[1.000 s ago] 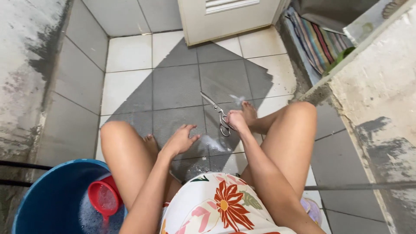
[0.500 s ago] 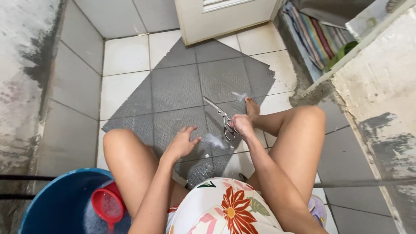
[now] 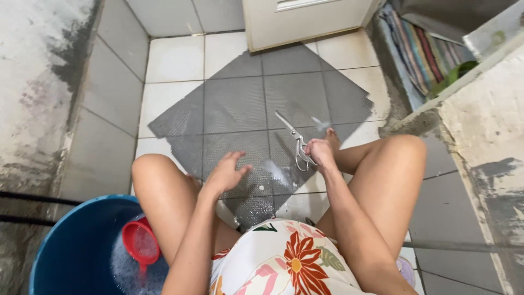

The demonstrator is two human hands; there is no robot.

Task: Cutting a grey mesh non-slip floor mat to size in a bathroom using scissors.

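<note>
**Scissors on a wet mat: keeping the sheet flat and the blades low**

The person squats over a grey textured floor mat spread on white floor tiles. The right hand is curled around the handle loops of a pair of metal scissors, fingers closed through and about the loops; the blades point up and away from the body, close together as far as the view shows, with the tips over the mat. The left hand hovers low over the near part of the mat with its fingers loosely spread; whether the palm touches the surface cannot be told. A patch of white suds lies on the mat between the two hands.

To handle this well, the spread hand is best laid flat on the mat, well to the side of the blades, so the sheet does not slide on the wet tile. The blades work better kept low and nearly parallel to the floor than lifted steeply. Soap likely makes the handles slick, so a firm, closed grip matters, and the bare foot just beside the scissors deserves care.

A blue basin of foamy water with a red strainer sits at the person's left knee.
</note>
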